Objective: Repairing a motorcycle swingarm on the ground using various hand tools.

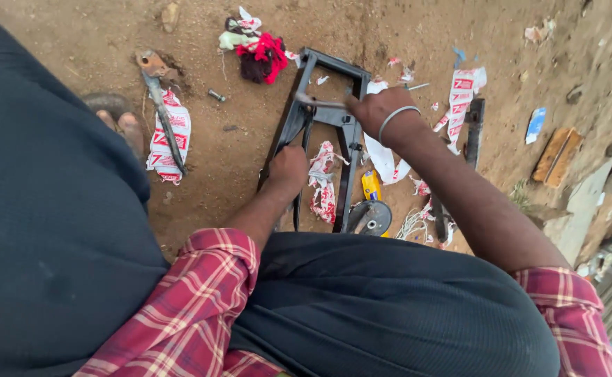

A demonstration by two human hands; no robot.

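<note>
Two bare hands on black rectangular metal frame over dirt: left hand clenched around side rail, steadying; right hand pinching thin grey tool against crossbar.

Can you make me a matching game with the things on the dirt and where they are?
Things:
1. black metal frame
2. red rag
3. hammer
4. silver bangle

Places:
A. around the right wrist
B. far left, lying on printed paper
C. beyond the frame's top left corner
D. under both hands, left hand and right hand

Pairs: 1-D, 2-C, 3-B, 4-A
</note>
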